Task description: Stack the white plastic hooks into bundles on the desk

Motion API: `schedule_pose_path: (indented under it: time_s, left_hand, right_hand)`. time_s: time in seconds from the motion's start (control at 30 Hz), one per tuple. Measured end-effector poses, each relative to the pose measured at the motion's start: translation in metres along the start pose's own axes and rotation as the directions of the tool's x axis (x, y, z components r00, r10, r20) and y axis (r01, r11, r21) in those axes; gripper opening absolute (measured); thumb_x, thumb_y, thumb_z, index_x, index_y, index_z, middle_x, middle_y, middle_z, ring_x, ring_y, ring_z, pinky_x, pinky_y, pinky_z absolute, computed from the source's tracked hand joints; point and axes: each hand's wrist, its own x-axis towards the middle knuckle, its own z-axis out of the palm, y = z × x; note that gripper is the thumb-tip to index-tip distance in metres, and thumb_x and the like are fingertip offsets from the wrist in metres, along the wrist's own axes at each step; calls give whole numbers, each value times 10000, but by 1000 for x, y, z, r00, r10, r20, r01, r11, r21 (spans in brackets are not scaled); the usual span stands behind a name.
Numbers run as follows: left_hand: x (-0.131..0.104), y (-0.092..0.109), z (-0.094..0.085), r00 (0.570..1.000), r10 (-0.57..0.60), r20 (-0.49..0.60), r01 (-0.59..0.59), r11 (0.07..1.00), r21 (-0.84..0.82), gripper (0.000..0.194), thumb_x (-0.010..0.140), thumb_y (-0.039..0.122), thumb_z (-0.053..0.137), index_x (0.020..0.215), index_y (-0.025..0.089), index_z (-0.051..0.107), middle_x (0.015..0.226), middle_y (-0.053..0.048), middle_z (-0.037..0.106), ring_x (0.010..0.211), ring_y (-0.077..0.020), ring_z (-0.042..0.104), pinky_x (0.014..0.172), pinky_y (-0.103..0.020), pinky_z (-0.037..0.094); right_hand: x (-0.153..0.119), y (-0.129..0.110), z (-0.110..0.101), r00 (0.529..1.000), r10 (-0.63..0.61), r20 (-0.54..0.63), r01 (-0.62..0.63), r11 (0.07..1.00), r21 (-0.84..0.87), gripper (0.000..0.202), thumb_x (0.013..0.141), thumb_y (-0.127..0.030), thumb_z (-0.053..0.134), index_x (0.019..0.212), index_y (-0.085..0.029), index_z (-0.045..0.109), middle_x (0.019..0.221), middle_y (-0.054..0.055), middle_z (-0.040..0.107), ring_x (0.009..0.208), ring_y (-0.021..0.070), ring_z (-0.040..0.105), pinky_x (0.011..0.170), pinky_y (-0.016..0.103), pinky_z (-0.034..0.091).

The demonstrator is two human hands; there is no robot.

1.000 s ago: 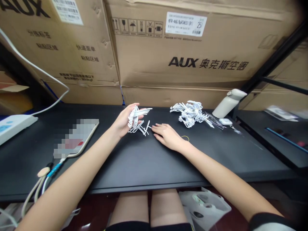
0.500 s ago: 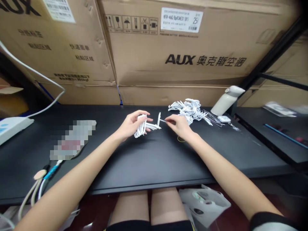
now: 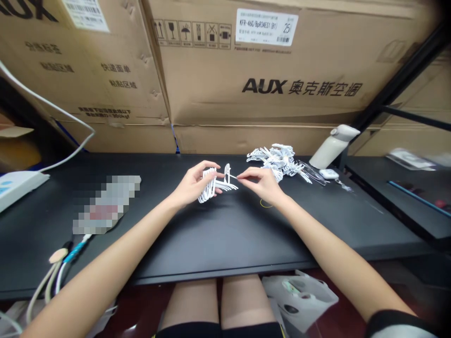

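My left hand (image 3: 193, 187) is closed around a neat stack of thin white miniature hangers (image 3: 208, 185), nested together with their narrow ends pointing right. Between thumb and fingertips, my right hand (image 3: 260, 182) pinches the thin end of a single white hanger (image 3: 227, 174). The wide end of that hanger lies against the right side of the stack, close to my left fingertips. Beyond my right hand, a tangled pile of similar white hangers (image 3: 280, 157) rests on the black table (image 3: 225, 234). A yellow rubber band (image 3: 266, 203) lies just under my right wrist.
Large cardboard boxes (image 3: 264, 108) stand along the back. A white bottle (image 3: 334, 146) and a small white case (image 3: 328, 174) are at the right, near a black metal frame (image 3: 398, 70). At the left lie a blurred-out flat object (image 3: 109, 204) with a cable, and a white box (image 3: 21, 188).
My right hand has moved slightly left, bringing the single hanger from a small gap to the stack in my left hand. The left hand has barely moved.
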Motion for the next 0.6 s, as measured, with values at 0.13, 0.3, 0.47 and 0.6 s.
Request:
schedule_pose_path:
  time_s: [0.13, 0.3, 0.47, 0.6]
  left_hand:
    - [1, -1, -1, 999, 27, -45, -27, 999, 17, 366, 826, 422, 607, 1072, 171, 504, 1032, -125, 681, 596, -175, 692, 508, -284, 573]
    - [3, -6, -2, 997, 45, -68, -43, 998, 36, 361, 823, 423, 607, 1061, 174, 500, 1010, -114, 673, 545, -145, 669, 484, -253, 551]
    - [2, -6, -1, 999, 4, -53, -2, 999, 43, 361, 823, 428, 604, 1067, 186, 495, 989, -97, 668, 545, -153, 668, 481, -270, 552]
    - [1, -4, 1, 997, -54, -48, 55, 998, 23, 350, 821, 424, 607, 1063, 195, 501, 955, -86, 672, 508, -153, 652, 450, -276, 543]
  right_hand:
    - [-1, -4, 1, 1000, 3, 21, -4, 999, 43, 161, 793, -317, 642, 821, -197, 748, 811, 65, 709, 764, 199, 657, 727, 347, 528]
    - [-1, -10, 4, 992, 118, 41, -124, 976, 178, 169, 736, -328, 691, 804, -183, 746, 793, 60, 725, 734, 198, 672, 728, 348, 544]
    - [1, -8, 5, 955, 293, 55, -292, 884, 364, 220, 642, -323, 767, 774, -149, 739, 694, 52, 716, 641, 176, 668, 677, 336, 563]
    - [1, -7, 7, 925, 366, 100, -369, 804, 466, 251, 590, -313, 804, 752, -135, 730, 648, 45, 703, 616, 166, 665, 638, 317, 569]
